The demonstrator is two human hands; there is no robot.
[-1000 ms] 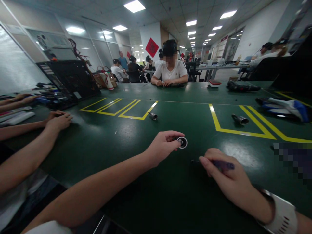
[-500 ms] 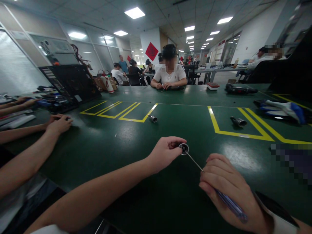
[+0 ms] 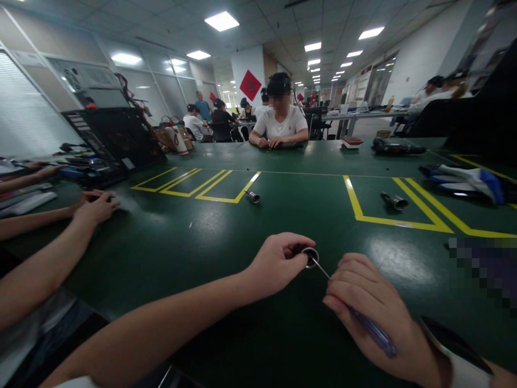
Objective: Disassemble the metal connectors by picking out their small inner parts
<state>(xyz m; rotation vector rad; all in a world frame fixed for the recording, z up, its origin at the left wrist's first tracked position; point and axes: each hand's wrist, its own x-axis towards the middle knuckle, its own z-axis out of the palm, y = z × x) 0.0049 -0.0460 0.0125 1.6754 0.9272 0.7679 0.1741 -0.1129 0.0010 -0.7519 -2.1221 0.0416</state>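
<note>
Metal cup (image 3: 311, 252), just one, sits in the grip of the left hand (image 3: 277, 263) in the head view, a screwdriver's (image 3: 375, 331) tip at its open mouth; the right hand (image 3: 369, 299) grips the purple handle. Two similar pieces (image 3: 253, 198) (image 3: 398, 202) lie on the counter (image 3: 218, 231).

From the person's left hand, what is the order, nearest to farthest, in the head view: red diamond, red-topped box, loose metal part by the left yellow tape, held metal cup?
1. Metal cup: in the left hand.
2. Loose metal part: ahead, slightly left, by the yellow tape.
3. Red-topped box: ahead, right, toward the table's far edge.
4. Red diamond: on the background pillar.
</note>
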